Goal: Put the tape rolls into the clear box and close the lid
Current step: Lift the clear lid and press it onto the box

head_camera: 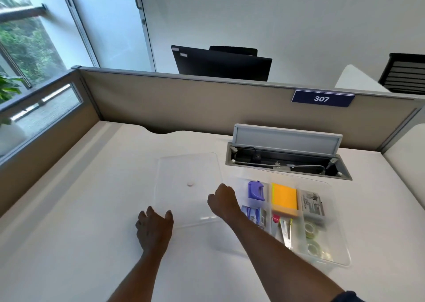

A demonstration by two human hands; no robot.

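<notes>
The clear box (pixel 338 259) stands open on the white desk at the right. Two tape rolls (pixel 309 229) (pixel 314 248) lie in its right front compartment. The clear lid (pixel 184 170) lies flat on the desk to the left of the box. My left hand (pixel 153 229) rests at the lid's near left corner, fingers spread on its edge. My right hand (pixel 222 200) is at the lid's right edge, fingers curled over it; the forearm crosses above the box's left side.
The box also holds a purple stapler (pixel 255 190), orange sticky notes (pixel 284 197), a grey packet (pixel 312 204) and a ruler. An open cable hatch (pixel 287 161) sits behind the box. A beige partition (pixel 207 103) bounds the desk at the back and left.
</notes>
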